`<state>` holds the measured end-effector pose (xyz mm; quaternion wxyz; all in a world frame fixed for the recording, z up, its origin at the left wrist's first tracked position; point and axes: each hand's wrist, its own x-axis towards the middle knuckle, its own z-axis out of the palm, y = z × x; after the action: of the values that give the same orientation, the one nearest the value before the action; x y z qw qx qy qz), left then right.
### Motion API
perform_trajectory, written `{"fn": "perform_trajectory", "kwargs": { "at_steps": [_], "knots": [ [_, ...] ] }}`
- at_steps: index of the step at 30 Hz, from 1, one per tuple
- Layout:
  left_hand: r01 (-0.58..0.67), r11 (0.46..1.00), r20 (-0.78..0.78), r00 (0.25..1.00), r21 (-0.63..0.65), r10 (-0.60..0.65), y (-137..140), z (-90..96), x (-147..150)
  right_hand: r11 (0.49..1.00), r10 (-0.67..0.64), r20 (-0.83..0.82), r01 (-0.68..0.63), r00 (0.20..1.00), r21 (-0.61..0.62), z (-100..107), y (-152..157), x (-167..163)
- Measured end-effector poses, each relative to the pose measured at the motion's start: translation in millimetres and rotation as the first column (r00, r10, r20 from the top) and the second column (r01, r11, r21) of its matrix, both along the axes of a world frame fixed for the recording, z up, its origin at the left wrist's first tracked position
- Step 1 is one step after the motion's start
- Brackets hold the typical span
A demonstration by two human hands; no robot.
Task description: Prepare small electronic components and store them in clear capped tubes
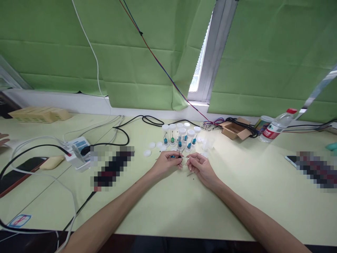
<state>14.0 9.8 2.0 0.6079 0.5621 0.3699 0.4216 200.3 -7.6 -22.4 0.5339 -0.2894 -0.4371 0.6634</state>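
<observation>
My left hand (165, 162) is closed in a pinch over the table, around a small dark piece (179, 156) with a thin pin rising from it. A bit of blue shows behind the fingers. Facing it, my right hand (201, 167) is also pinched; whatever lies between its fingertips is too small to name. Just beyond both hands stand several small clear jars (181, 135) with white lids, holding blue or green pieces with thin stems. Loose white lids (147, 153) lie to the left of the jars. A short thin rod (190, 174) rests under my right fingers.
A white power strip (79, 156) with tangled cables is on the left, near a phone (23, 172). Toward the back right are an open cardboard box (237, 130) and a water bottle (276, 126). Another person's hand (3, 138) shows at the left edge.
</observation>
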Motion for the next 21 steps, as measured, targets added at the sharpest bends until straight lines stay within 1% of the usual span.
{"fn": "perform_trajectory", "kwargs": {
  "at_steps": [21],
  "knots": [
    [-0.003, 1.000, -0.008, 1.000, -0.002, 0.003, 3.7, -6.3, -0.7, 0.999, -0.026, 0.119, 0.022, 0.993, 0.033, 0.5, -1.3, -0.3]
  ]
}}
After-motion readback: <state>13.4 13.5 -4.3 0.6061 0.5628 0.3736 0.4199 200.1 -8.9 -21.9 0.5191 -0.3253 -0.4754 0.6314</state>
